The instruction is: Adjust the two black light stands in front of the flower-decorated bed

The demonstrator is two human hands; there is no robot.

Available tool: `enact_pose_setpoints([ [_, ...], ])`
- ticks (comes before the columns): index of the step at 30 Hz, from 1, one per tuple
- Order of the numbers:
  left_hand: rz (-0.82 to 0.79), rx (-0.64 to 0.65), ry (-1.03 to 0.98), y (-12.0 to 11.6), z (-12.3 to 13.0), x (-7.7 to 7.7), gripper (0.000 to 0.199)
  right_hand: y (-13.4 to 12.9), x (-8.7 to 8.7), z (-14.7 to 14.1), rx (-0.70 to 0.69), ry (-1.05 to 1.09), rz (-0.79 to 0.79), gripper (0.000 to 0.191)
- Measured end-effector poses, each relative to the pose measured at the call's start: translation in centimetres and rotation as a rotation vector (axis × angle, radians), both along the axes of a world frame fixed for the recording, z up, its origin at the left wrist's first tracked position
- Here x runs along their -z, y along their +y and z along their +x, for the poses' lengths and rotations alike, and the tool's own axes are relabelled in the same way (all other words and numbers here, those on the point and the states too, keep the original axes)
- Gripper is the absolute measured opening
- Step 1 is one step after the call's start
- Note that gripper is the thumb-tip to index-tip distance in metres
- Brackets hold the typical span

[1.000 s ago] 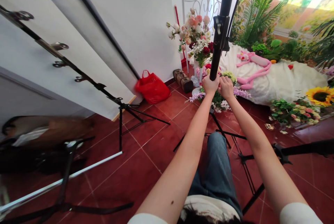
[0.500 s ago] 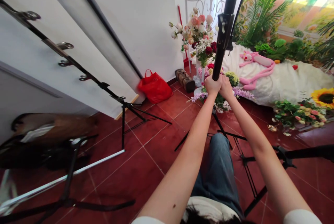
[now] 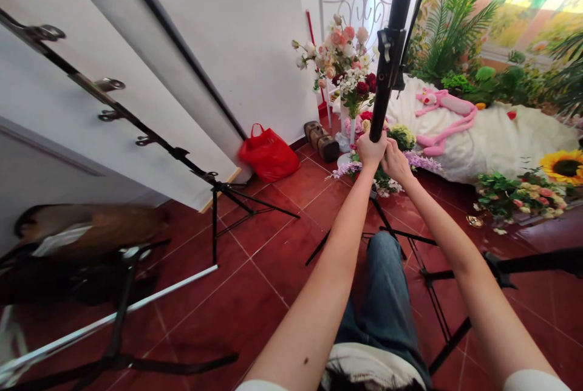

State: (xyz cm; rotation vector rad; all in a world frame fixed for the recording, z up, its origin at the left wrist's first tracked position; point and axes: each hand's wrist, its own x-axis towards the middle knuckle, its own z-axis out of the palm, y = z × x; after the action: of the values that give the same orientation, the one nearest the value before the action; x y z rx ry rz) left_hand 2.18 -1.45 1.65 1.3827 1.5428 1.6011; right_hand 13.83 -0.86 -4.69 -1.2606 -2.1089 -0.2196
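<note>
My left hand (image 3: 372,149) is wrapped round the lower part of a thick black stand pole (image 3: 385,84), which rises tilted to the top of the view. Higher up, a clamp (image 3: 390,51) with a lever sits on this pole. Close against the left hand on its right side is my right hand (image 3: 395,161), its fingers curled towards the pole. What those fingers grip is hidden. Below the hands, dark tripod legs (image 3: 385,215) spread over the floor near my knee.
Flower bunches (image 3: 348,45) stand just beyond the hands. A pink plush toy (image 3: 449,113) lies on white cloth (image 3: 496,142). To the left are a red bag (image 3: 269,157), another black stand (image 3: 214,190) and a white pole (image 3: 150,297) on the red tiles. A black bar (image 3: 537,265) juts in at right.
My right hand has shifted slightly right and down from the left hand, its fingers more visible. My left hand keeps its hold on the pole. The view has moved slightly.
</note>
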Motion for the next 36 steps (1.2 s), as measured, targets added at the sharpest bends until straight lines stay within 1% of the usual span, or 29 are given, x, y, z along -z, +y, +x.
enact_pose_setpoints([
  [1, -0.001, 0.002, 0.000, 0.0, 0.0, 0.0, 0.025, -0.9, 0.5, 0.2, 0.012, 0.028, 0.017, 0.030],
  [3, 0.000, 0.005, -0.006, 0.0, 0.0, 0.0, 0.025, -2.7, 1.9, 0.8, 0.023, 0.044, 0.036, 0.024],
  [5, 0.010, 0.005, -0.026, 0.1, 0.1, 0.0, 0.025, -4.4, 3.4, 1.7, -0.001, 0.021, 0.032, 0.021],
  [6, 0.017, 0.006, -0.039, 0.1, 0.1, 0.1, 0.025, -5.1, 3.8, 2.2, -0.011, 0.019, 0.024, 0.020],
  [7, 0.025, 0.011, -0.053, 0.1, 0.2, 0.1, 0.026, -5.5, 3.8, 2.6, -0.014, 0.034, 0.017, 0.020],
  [8, 0.031, 0.019, -0.066, 0.2, 0.2, 0.2, 0.026, -5.8, 3.2, 3.0, -0.010, 0.063, 0.017, 0.020],
  [9, 0.036, 0.031, -0.077, 0.2, 0.2, 0.2, 0.027, -5.8, 2.1, 3.2, 0.000, 0.100, 0.028, 0.021],
  [10, 0.038, 0.043, -0.085, 0.1, 0.2, 0.3, 0.027, -5.6, 0.5, 3.2, 0.010, 0.140, 0.052, 0.023],
  [12, 0.034, 0.060, -0.095, 0.1, 0.2, 0.3, 0.027, -4.8, -4.0, 2.6, 0.019, 0.195, 0.139, 0.032],
  [13, 0.029, 0.064, -0.098, 0.0, 0.2, 0.2, 0.027, -4.2, -6.5, 2.0, 0.015, 0.213, 0.178, 0.041],
  [15, 0.020, 0.065, -0.097, 0.0, 0.1, 0.2, 0.027, -2.7, -11.2, 0.4, -0.032, 0.211, 0.232, 0.060],
  [16, 0.018, 0.065, -0.094, 0.1, 0.1, 0.2, 0.026, -1.8, -13.1, -0.4, -0.066, 0.193, 0.249, 0.067],
  [17, 0.017, 0.066, -0.092, 0.2, 0.1, 0.2, 0.026, -0.9, -14.6, -1.2, -0.106, 0.163, 0.255, 0.073],
  [18, 0.017, 0.068, -0.092, 0.3, 0.1, 0.2, 0.026, 0.1, -15.7, -1.9, -0.143, 0.130, 0.250, 0.077],
  [19, 0.018, 0.077, -0.095, 0.5, 0.0, 0.3, 0.026, 1.1, -16.3, -2.5, -0.170, 0.099, 0.242, 0.078],
  [20, 0.018, 0.094, -0.101, 0.6, -0.1, 0.3, 0.026, 1.9, -16.5, -3.0, -0.189, 0.071, 0.235, 0.077],
  [22, 0.011, 0.162, -0.118, 1.0, -0.3, 0.5, 0.026, 3.0, -16.2, -3.8, -0.195, 0.034, 0.226, 0.070],
  [24, 0.016, 0.242, -0.140, 1.3, -0.7, 0.8, 0.026, 3.0, -15.7, -4.5, -0.142, 0.027, 0.223, 0.066],
  [26, 0.047, 0.300, -0.155, 1.4, -1.1, 1.3, 0.025, 2.0, -15.5, -5.4, -0.023, 0.052, 0.210, 0.069],
  [28, 0.088, 0.335, -0.146, 1.2, -1.6, 2.0, 0.021, 0.4, -15.6, -6.3, 0.108, 0.083, 0.184, 0.077],
  [29, 0.104, 0.352, -0.131, 1.0, -1.8, 2.4, 0.021, -0.3, -15.6, -6.7, 0.148, 0.092, 0.169, 0.081],
  [31, 0.116, 0.368, -0.093, 0.5, -2.1, 3.6, 0.028, -1.5, -15.4, -7.0, 0.160, 0.095, 0.140, 0.083],
  [33, 0.098, 0.354, -0.064, 0.1, -2.2, 4.9, 0.032, -2.0, -14.5, -6.9, 0.122, 0.098, 0.111, 0.083],
  [36, 0.056, 0.338, -0.074, 0.0, -2.0, 6.7, 0.029, -2.2, -12.0, -6.3, 0.101, 0.108, 0.045, 0.080],
])
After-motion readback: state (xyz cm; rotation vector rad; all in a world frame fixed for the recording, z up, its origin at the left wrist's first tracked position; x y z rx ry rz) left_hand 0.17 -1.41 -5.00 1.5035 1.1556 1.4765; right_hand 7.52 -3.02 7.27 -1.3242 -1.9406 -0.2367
